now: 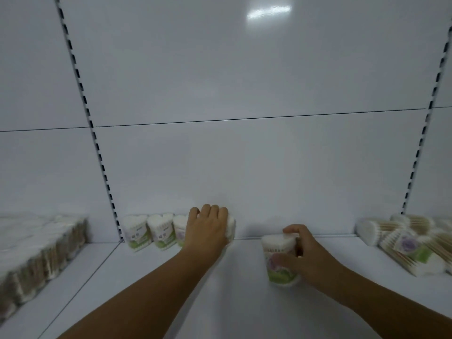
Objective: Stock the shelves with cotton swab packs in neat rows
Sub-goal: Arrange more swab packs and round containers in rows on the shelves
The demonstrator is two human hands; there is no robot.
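A row of heart-shaped cotton swab packs (149,232) with green labels stands upright against the back wall of the white shelf (220,277). My left hand (206,227) covers and grips another pack (231,227) at the right end of that row; most of this pack is hidden by the hand. My right hand (302,255) grips a separate upright pack (278,260) further right and nearer the front, apart from the row.
A heap of loose swab packs (401,241) lies at the right end of the shelf. The neighbouring bay on the left holds rows of packs (36,255). Slotted uprights (97,148) frame the bay. Bare shelf lies between my hands and toward the front.
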